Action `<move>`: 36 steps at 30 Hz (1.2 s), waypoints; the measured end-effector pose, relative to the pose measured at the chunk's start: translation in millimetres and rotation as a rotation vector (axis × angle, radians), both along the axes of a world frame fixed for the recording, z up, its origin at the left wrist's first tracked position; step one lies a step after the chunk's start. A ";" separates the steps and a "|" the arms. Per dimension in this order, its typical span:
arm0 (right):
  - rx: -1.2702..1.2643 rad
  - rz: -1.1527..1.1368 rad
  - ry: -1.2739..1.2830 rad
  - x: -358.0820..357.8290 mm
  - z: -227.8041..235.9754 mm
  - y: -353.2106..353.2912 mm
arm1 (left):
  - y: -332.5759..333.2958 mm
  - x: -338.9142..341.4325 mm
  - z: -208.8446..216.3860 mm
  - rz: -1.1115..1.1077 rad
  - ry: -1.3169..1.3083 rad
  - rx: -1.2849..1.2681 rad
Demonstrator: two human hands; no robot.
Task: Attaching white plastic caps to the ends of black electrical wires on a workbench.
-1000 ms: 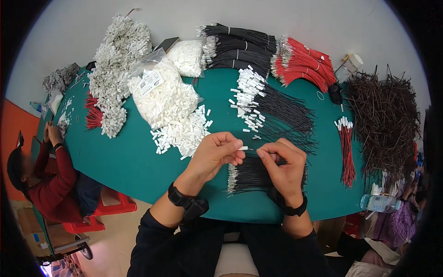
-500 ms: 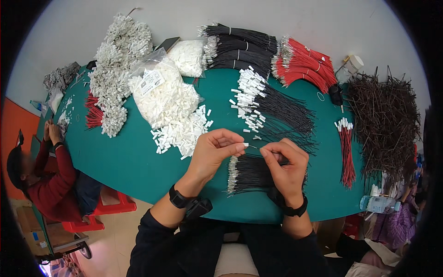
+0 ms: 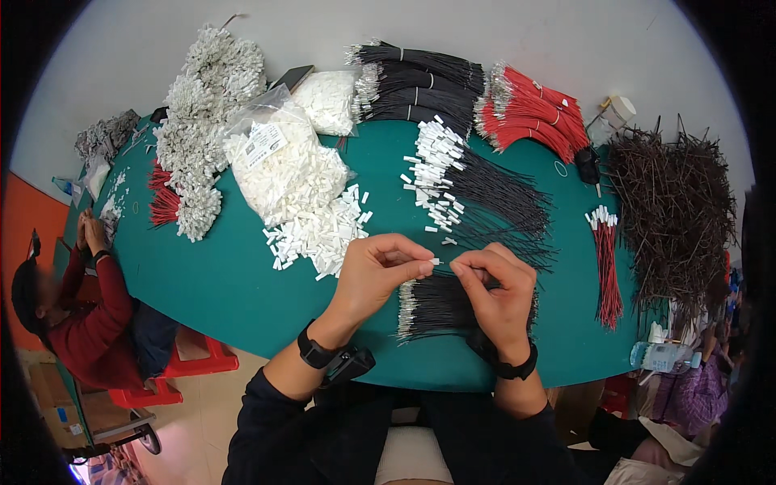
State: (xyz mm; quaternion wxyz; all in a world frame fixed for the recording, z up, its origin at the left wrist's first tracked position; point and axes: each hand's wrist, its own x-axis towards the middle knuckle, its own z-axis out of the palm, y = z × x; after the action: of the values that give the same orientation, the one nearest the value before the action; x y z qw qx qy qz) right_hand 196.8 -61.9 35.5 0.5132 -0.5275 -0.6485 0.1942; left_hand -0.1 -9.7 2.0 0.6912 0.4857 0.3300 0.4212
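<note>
— What's the table [image 3: 242, 275] top like?

— Matt green, smooth, cloth or felt by the look. Near its middle the loose white connectors [image 3: 323, 234] look like hard matt plastic, and the bag [image 3: 279, 158] behind them is clear glossy film.

— And the wires?

— The black wires [image 3: 440, 303] at the near edge have smooth plastic sleeves and bare metal tips that glint. The red wires [image 3: 529, 109] at the far edge look the same. The wristband [image 3: 508, 368] looks like matt black rubber.
</note>
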 end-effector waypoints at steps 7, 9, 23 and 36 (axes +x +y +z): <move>-0.013 -0.003 -0.013 0.3 -3.3 0.0 | -2.0 2.1 1.4 0.020 0.014 0.023; -0.006 0.007 -0.033 0.3 -3.4 0.5 | -2.0 2.0 0.7 0.036 0.035 0.077; 0.048 0.048 -0.111 0.1 -2.4 3.8 | -3.3 3.7 2.3 -0.013 0.031 0.037; -0.047 -0.130 -0.417 53.0 6.7 13.2 | 41.2 -9.2 8.3 0.080 0.437 0.325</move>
State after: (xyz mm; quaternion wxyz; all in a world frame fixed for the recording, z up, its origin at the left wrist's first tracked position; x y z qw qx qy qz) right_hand 249.8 -48.7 42.2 0.3671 -0.6089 -0.7004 0.0625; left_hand -9.3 31.5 10.2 0.4994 0.6564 0.4182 0.3806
